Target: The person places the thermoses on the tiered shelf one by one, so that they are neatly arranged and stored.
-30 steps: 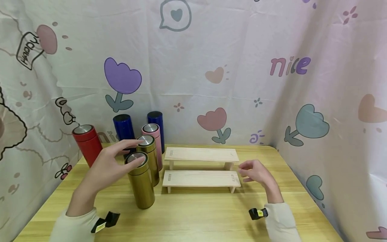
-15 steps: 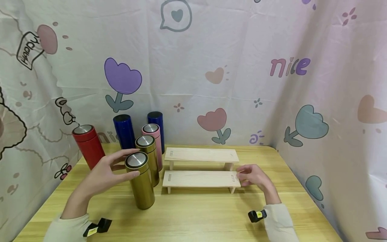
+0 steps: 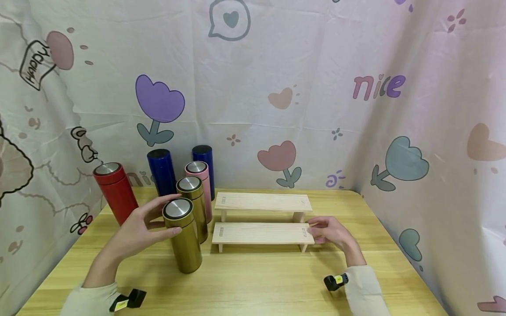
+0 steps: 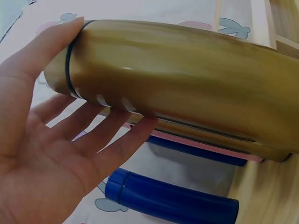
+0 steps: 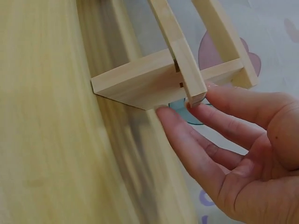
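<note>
Standing capped, the front gold flask (image 3: 186,248) hides its contents.

Curtain (image 3: 245,96): toward the right you are reading "nice" (image 3: 379,89), its n showing pink and its e purple;
Banner (image 3: 34,66): on the curtain's left, a tilted printed strip is carrying what is looking like "HAPPY", running steeply upward;
Between red bottle (image 3: 118,195) and blue bottle (image 3: 161,169): low on the cloth you are making out "nic", ending at the blue bottle's edge;
Lower stand (image 3: 262,233): dark stamps are marking both ends, proving too small to read;
Upper stand (image 3: 262,202): similar unreadable marks are showing;
Wrist cameras (image 3: 137,297): yellow labels (image 3: 121,305) are bearing nothing you are able to decipher.
</note>
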`<action>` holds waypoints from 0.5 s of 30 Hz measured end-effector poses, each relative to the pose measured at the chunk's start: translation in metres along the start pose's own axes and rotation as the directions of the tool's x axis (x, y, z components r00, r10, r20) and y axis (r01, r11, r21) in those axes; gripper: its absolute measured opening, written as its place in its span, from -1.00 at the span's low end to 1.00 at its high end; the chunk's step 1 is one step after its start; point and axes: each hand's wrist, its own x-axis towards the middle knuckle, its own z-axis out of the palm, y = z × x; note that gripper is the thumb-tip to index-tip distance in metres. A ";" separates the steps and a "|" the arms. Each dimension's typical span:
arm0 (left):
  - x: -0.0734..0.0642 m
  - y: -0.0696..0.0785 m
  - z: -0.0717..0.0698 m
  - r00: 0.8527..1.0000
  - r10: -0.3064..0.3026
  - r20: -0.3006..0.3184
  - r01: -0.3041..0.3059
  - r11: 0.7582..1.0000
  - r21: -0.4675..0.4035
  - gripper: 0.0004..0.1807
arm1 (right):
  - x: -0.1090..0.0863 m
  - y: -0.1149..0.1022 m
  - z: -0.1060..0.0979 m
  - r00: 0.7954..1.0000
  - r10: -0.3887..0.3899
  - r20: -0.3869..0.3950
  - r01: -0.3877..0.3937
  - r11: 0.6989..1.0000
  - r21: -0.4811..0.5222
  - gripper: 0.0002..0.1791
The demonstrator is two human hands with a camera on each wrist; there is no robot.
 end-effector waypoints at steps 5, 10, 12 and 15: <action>-0.002 -0.008 0.003 0.999 -0.036 0.024 0.036 0.999 -0.017 -0.18 | 0.002 0.004 -0.001 1.000 -0.004 0.011 0.003 1.000 0.023 -0.44; -0.004 -0.019 0.008 0.992 -0.098 0.075 0.100 0.995 -0.026 -0.16 | 0.004 0.008 -0.003 0.999 -0.008 0.035 0.006 0.998 0.068 -0.44; -0.005 -0.023 0.011 0.988 -0.120 0.095 0.125 0.991 -0.039 -0.17 | 0.005 0.009 -0.005 0.999 -0.009 0.042 0.006 0.997 0.078 -0.44; -0.006 -0.032 0.016 0.981 -0.148 0.125 0.157 0.986 -0.063 -0.22 | 0.005 0.010 -0.005 0.999 -0.007 0.044 0.003 0.996 0.087 -0.43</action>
